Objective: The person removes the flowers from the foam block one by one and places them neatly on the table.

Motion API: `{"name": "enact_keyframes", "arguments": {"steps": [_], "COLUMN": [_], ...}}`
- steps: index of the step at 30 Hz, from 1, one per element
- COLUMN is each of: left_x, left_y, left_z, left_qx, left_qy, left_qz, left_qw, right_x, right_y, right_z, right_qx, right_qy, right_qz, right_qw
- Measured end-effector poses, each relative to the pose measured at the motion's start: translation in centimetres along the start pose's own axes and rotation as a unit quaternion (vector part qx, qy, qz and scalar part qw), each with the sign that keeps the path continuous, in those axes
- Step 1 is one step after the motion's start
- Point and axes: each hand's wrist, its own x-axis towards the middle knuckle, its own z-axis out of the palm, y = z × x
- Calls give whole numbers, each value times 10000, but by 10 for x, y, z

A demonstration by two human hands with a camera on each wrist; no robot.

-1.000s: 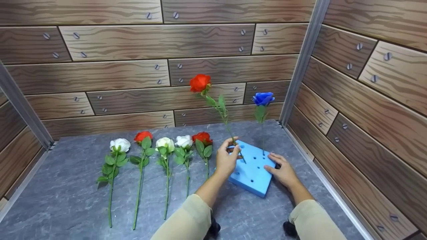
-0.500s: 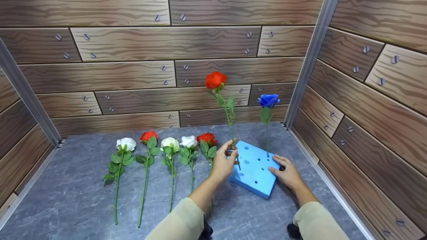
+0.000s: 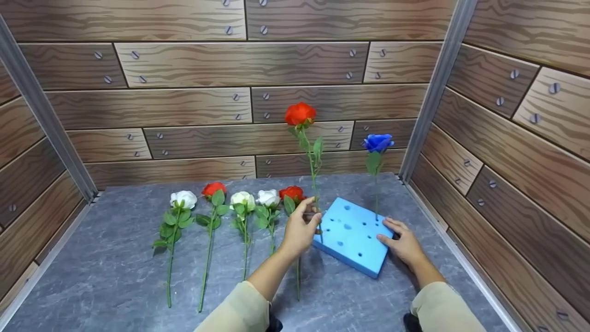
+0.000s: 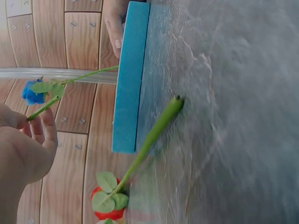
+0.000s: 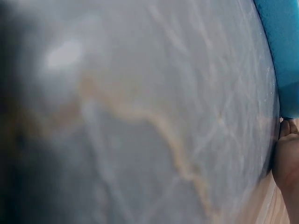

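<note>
In the head view my left hand (image 3: 299,228) pinches the stem of a red rose (image 3: 300,114), bloom up and nearly upright. The stem's lower end overlaps the left edge of a blue foam block (image 3: 352,258) pitted with holes. In the left wrist view that green stem end (image 4: 44,109) points at the block's top face, with a gap between. My right hand (image 3: 405,244) rests on the block's right corner, thumb and fingers over its edge. Beside these fingers a blue rose (image 3: 379,143) stands upright in the block near its far right side.
Left of the block, several white and red roses lie in a row on the grey marbled table (image 3: 115,276), such as a white rose (image 3: 183,199) and a red rose (image 3: 292,192). Wood-patterned walls (image 3: 193,64) enclose the back and sides.
My left hand has carried the red rose from over the block's middle to its left edge, and the stem has become more upright. My right hand stays on the block. The head view has shifted slightly.
</note>
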Motion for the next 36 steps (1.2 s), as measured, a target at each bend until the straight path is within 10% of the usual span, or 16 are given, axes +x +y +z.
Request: {"name": "enact_keyframes", "arguments": {"steps": [36], "left_x": [-44], "left_y": [18], "left_z": [-75], "left_qx": [901], "left_qy": [189], "left_qz": [213], "left_qw": [9955], "right_x": [3], "right_y": [-1], "right_z": [-3], "right_qx": [-521], "right_qy": [-299], "right_qz": [-2], "right_qw": [9982]}}
